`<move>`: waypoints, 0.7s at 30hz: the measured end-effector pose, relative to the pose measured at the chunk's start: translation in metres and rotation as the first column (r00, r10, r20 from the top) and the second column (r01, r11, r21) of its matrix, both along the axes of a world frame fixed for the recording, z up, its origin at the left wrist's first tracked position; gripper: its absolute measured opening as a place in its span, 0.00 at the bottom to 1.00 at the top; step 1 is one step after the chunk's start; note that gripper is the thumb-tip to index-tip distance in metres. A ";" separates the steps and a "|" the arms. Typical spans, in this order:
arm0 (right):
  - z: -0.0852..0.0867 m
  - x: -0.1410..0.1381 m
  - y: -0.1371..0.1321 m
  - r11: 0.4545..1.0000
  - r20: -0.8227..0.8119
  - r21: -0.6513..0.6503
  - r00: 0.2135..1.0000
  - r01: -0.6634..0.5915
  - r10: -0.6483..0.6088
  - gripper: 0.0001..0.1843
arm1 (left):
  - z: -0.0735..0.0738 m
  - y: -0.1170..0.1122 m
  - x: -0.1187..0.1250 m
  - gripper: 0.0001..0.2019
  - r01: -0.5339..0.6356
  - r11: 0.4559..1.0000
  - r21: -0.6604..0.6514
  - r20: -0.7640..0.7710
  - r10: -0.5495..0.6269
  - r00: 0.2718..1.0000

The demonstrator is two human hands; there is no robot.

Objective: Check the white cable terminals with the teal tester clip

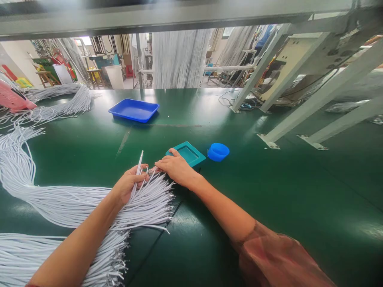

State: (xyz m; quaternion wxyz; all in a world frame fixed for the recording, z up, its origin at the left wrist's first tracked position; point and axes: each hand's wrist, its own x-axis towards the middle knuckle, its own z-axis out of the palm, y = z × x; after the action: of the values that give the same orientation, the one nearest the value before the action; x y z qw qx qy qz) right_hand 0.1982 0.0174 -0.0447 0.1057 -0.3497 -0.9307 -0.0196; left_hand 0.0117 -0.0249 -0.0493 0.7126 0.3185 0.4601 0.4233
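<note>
A thick bundle of white cables [74,201] lies across the green table, its cut ends fanned out near the middle. My left hand [129,186] is closed on a few of those cables, and one cable end [140,159] sticks up above its fingers. My right hand [174,168] rests palm down just right of the cable ends, fingers together, its fingertips pinching at the cable tips beside my left hand. Directly behind my right hand sits a small teal tray [191,153]. A round blue cup [218,152] stands to the right of that tray.
A larger blue tray [133,110] sits farther back on the green table [284,191]. More white cables [60,103] pile at the far left, beside a red object [13,99]. White metal frame legs [299,115] stand on the table at right. Hanging cables [179,59] fill the background.
</note>
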 end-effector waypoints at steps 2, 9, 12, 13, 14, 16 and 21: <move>-0.002 -0.003 -0.001 0.999 0.014 0.041 1.000 0.000 0.000 0.10 | 0.000 0.001 0.001 0.16 0.011 1.000 -0.020 -0.003 -0.011 1.000; -0.004 -0.006 -0.003 0.985 0.118 0.171 0.993 -0.026 0.006 0.10 | -0.002 0.005 0.003 0.14 0.054 0.993 -0.101 -0.030 -0.057 0.998; -0.004 -0.007 -0.002 0.983 0.124 0.177 0.992 -0.039 0.017 0.11 | -0.004 0.007 0.003 0.14 0.043 0.991 -0.129 -0.104 -0.057 0.993; -0.004 -0.008 -0.002 0.984 0.121 0.175 0.992 -0.042 0.020 0.11 | -0.004 0.008 0.003 0.14 0.039 0.990 -0.134 -0.121 -0.056 0.991; -0.003 -0.009 -0.002 0.984 0.117 0.173 0.993 -0.043 0.023 0.11 | -0.005 0.008 0.003 0.14 0.039 0.990 -0.135 -0.130 -0.057 0.990; -0.003 -0.009 -0.001 0.986 0.110 0.163 0.994 -0.042 0.024 0.11 | -0.006 0.009 0.002 0.14 0.048 0.990 -0.130 -0.134 -0.066 0.989; 0.002 0.000 0.002 0.995 0.055 0.101 0.998 -0.022 0.017 0.10 | -0.007 0.010 0.001 0.13 0.064 0.993 -0.097 -0.130 -0.076 0.989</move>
State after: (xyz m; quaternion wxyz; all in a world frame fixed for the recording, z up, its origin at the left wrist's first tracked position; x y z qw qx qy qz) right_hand 0.1978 0.0191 -0.0431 0.0985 -0.3341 -0.9343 -0.0755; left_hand 0.0129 -0.0153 -0.0568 0.7086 0.3286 0.5145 0.3540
